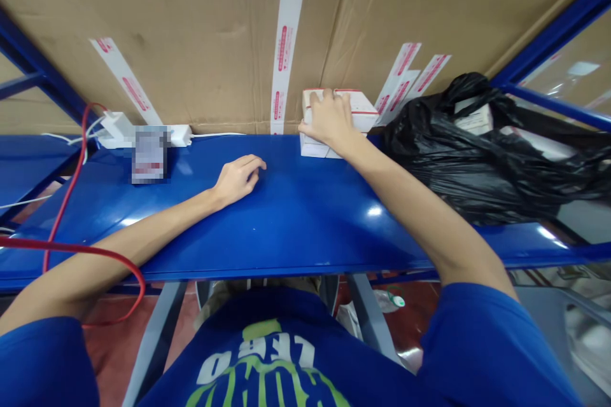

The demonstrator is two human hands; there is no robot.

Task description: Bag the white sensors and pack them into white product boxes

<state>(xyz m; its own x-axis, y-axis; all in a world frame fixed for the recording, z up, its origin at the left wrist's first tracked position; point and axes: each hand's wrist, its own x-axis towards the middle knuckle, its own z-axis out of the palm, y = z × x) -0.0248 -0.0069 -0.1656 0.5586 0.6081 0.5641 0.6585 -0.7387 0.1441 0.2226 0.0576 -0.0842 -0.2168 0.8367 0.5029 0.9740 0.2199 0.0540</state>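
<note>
My right hand [327,119] lies over the top of a stack of white cartons with red edging [359,108], its fingers gripping the upper carton. A lower white carton [311,146] sits beneath it on the blue steel shelf [296,229]. My left hand [238,179] rests on that shelf with its fingers loosely curled, holding nothing. It is nearest to a pixelated, blurred flat object [150,154] standing further left, whose kind I cannot tell.
A black plastic bag [482,162] with white items inside bulges at the right of the shelf. A white power strip [117,129] and a red cable [71,172] lie at the left. Taped cardboard [191,32] forms the back wall.
</note>
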